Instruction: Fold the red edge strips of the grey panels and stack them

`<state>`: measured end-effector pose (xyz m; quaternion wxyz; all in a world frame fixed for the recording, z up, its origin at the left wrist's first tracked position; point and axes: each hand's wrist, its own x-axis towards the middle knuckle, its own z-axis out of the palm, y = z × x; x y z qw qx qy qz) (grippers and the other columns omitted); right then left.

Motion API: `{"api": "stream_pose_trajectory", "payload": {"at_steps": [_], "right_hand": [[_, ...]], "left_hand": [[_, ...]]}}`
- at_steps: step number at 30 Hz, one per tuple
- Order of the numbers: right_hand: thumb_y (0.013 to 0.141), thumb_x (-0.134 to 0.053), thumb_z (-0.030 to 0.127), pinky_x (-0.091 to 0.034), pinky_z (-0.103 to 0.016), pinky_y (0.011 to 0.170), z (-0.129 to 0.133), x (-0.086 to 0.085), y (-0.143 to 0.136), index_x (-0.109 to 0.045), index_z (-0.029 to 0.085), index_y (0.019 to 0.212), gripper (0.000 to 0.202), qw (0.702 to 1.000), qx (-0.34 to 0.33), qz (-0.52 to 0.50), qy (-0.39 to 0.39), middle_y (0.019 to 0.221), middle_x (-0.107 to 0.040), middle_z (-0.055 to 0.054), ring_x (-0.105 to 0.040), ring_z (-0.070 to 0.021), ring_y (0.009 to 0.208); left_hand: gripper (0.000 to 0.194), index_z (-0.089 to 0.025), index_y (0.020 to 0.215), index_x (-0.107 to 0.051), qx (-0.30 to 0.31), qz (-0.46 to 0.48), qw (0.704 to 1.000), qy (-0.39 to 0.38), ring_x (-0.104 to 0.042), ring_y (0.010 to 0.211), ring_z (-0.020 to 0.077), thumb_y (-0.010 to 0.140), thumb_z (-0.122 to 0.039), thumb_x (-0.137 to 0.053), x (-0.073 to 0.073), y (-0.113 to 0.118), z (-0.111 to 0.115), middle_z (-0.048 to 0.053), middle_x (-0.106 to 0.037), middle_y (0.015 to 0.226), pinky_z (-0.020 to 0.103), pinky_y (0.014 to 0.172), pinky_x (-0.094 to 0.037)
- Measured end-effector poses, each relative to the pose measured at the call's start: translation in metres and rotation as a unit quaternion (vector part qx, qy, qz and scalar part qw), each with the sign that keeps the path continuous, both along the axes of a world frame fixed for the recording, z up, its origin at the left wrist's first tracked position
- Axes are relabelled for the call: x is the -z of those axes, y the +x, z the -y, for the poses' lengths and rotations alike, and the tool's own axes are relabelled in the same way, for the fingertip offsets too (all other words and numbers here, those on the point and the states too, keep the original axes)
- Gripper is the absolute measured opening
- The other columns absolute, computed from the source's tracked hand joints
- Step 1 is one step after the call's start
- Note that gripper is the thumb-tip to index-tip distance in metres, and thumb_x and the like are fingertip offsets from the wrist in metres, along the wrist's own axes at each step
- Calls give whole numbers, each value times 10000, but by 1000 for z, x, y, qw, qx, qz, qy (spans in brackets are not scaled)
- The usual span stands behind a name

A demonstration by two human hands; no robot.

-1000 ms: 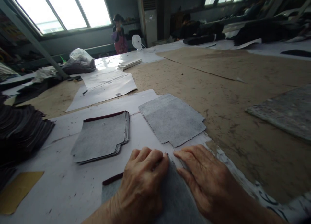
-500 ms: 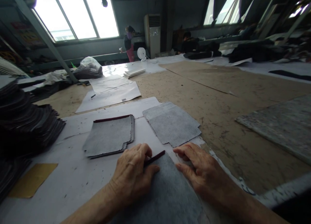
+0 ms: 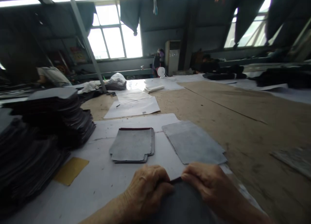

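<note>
A grey sheet of fabric-like material (image 3: 184,203) lies close to me, with a narrow dark strip along its far edge. My left hand (image 3: 150,190) is closed on the left end of that edge, thumb and fingers pressed together. At the edge's right end, my right hand (image 3: 210,183) pinches the same piece. Just beyond my left hand sits a small stack of notched grey pieces (image 3: 132,144), its top one showing a dark red far edge. Another stack of grey pieces (image 3: 194,143) lies beyond my right hand. The fingers partly hide the strip.
Tall stacks of dark pieces (image 3: 73,120) stand at the left, near a yellow-brown card (image 3: 71,170). White paper (image 3: 97,188) and brown board (image 3: 218,120) cover the table. A grey slab (image 3: 293,159) is at right. A person (image 3: 157,62) stands by a white fan (image 3: 161,72).
My right hand has moved in from beside the grey piece and now grips the dark edge. The view has tilted up and turned left, so things appear lower and further right.
</note>
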<state>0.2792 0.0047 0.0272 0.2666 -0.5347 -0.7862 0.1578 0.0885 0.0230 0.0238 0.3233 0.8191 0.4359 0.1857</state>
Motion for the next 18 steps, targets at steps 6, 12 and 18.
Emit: {"api": "stream_pose_trajectory", "payload": {"at_steps": [6,12,18], "right_hand": [[827,-426,302,-359,-205,495,-16,-13,-14,-527,202,580,285,999,-20,-46,-15,550,-563,20,-521,-101,505],[798,-453,349,-310,-200,459,-59,-33,-59,-549,181,581,291,990,17,-103,-98,497,-477,37,-431,-91,480],[803,-488,324,-323,-209,492,-122,-26,-95,-568,176,598,265,992,93,-61,-64,522,-501,29,-460,-96,529]], "left_hand": [[239,-148,627,-618,-81,11,993,-80,-437,547,77,791,-268,-493,-17,-50,4,-37,-450,532,180,509,-290],[329,-134,661,-657,-167,-10,984,-61,-401,521,93,731,-427,-526,-51,-105,-38,-22,-478,527,197,488,-285],[328,-123,707,-672,-196,1,981,-16,-500,598,134,644,-425,-561,-53,-140,-117,3,-583,594,221,573,-361]]}}
